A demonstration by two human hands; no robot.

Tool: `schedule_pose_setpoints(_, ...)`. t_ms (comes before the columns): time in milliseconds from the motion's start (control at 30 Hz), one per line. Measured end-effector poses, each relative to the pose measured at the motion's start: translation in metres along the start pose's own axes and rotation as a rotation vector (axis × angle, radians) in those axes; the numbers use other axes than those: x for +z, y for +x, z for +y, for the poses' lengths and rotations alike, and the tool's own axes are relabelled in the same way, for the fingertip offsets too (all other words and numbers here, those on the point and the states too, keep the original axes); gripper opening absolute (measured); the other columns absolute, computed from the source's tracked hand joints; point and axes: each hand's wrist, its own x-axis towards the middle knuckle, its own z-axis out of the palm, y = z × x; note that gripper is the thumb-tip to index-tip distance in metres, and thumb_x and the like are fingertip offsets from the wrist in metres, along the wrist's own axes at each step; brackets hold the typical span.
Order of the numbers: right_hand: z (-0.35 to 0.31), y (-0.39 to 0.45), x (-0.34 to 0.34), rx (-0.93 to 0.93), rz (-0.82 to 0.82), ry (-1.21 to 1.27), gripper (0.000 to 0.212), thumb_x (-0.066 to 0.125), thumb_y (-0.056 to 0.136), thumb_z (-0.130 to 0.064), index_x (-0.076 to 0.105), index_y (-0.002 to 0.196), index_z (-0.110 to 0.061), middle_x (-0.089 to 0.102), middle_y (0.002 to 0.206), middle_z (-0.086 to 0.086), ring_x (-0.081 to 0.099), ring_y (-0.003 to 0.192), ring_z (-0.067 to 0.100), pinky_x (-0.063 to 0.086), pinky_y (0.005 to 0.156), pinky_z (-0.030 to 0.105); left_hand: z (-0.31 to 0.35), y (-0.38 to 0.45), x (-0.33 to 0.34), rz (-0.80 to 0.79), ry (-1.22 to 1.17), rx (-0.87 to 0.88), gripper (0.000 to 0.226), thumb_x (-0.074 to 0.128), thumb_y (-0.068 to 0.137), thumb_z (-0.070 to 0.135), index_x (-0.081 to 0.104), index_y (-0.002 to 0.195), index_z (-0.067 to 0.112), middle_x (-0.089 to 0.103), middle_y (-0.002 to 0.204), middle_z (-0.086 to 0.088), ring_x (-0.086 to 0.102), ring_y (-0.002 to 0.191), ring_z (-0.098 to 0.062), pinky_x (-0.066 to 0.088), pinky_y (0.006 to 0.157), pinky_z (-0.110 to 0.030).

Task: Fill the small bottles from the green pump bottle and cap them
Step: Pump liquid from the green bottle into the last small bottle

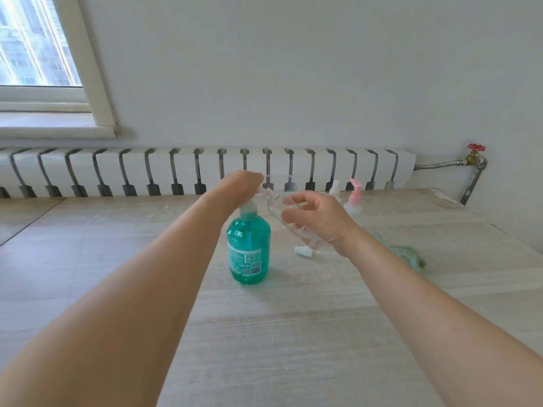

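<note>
A: Talk me through it, biggest thing first.

B: The worktop (293, 333) carries everything. On it, upright and right in front of me, the green pump bottle (248, 251), near enough full of green liquid. My left hand (239, 188) sits on top of its pump head, pressing down; how the fingers lie I can't tell from here.

A: And the right?

B: My right hand (316, 221) has its fingers and thumb curled round a clear small bottle (289, 214), tilted, neck aimed at the spout. It looks empty, or almost; the plastic is too clear to be sure.

A: What could go wrong?

B: I'd say the neck is narrow and the bottle is held in the air, so if it drifts off the spout as I press, the soap lands on the worktop or my fingers. Press too hard and it could squirt past. Slippery fingers would make capping harder.

A: Anything else out?

B: Behind my right hand, two more small bottles near the far edge: one with a white cap (335, 189), one with a pink pump (353, 198), contents unclear. A green cloth (408, 255) lies under my right wrist. Smallest, a loose white cap (301, 250) lies just beside the green bottle.
</note>
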Motion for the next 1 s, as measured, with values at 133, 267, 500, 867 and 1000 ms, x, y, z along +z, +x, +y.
schedule_pose_setpoints(133, -0.003, 0.0, 0.002, -0.01, -0.002, -0.028, 0.038, 0.073, 0.078, -0.03, 0.061, 0.113, -0.023, 0.062, 0.104, -0.002, 0.061, 0.085, 0.012, 0.046, 0.064, 0.019, 0.0, 0.001, 0.002, -0.021, -0.008, -0.014, 0.039, 0.035, 0.098, 0.021, 0.05, 0.126, -0.001, 0.052, 0.13, -0.017, 0.043, 0.095, -0.018, 0.039, 0.099, -0.036)
schedule_pose_setpoints(267, -0.003, 0.002, 0.004, -0.01, -0.006, -0.026, 0.039, 0.072, 0.078, -0.03, 0.061, 0.115, -0.022, 0.063, 0.106, -0.002, 0.061, 0.087, 0.013, 0.046, 0.064, 0.02, -0.003, 0.001, 0.002, -0.006, 0.003, -0.064, 0.035, 0.035, 0.098, 0.022, 0.051, 0.123, 0.003, 0.054, 0.11, -0.01, 0.047, 0.095, -0.019, 0.042, 0.094, -0.032)
schedule_pose_setpoints(500, 0.005, 0.004, 0.005, -0.005, -0.018, -0.016, 0.037, 0.074, 0.076, -0.027, 0.062, 0.112, -0.023, 0.062, 0.112, 0.0, 0.058, 0.101, 0.018, 0.05, 0.078, 0.027, -0.004, -0.001, 0.008, -0.058, 0.233, -0.079, 0.034, 0.046, 0.094, 0.007, 0.045, 0.127, 0.007, 0.053, 0.12, -0.009, 0.056, 0.103, -0.021, 0.049, 0.089, -0.027)
schedule_pose_setpoints(867, 0.01, 0.005, 0.008, 0.01, -0.028, -0.002, 0.03, 0.074, 0.075, -0.03, 0.061, 0.102, -0.031, 0.063, 0.11, 0.002, 0.059, 0.103, 0.02, 0.051, 0.09, 0.038, -0.007, -0.002, 0.01, -0.064, 0.048, -0.147, 0.035, 0.039, 0.097, 0.018, 0.048, 0.129, 0.008, 0.053, 0.124, -0.011, 0.053, 0.111, -0.025, 0.045, 0.099, -0.035)
schedule_pose_setpoints(1000, 0.009, 0.003, 0.006, 0.002, -0.027, -0.013, 0.031, 0.074, 0.076, -0.029, 0.061, 0.104, -0.029, 0.064, 0.108, 0.002, 0.06, 0.102, 0.021, 0.05, 0.091, 0.039, -0.006, -0.002, 0.009, -0.019, -0.014, -0.203, 0.035, 0.036, 0.098, 0.028, 0.048, 0.124, 0.009, 0.052, 0.108, -0.008, 0.053, 0.102, -0.019, 0.046, 0.093, -0.03)
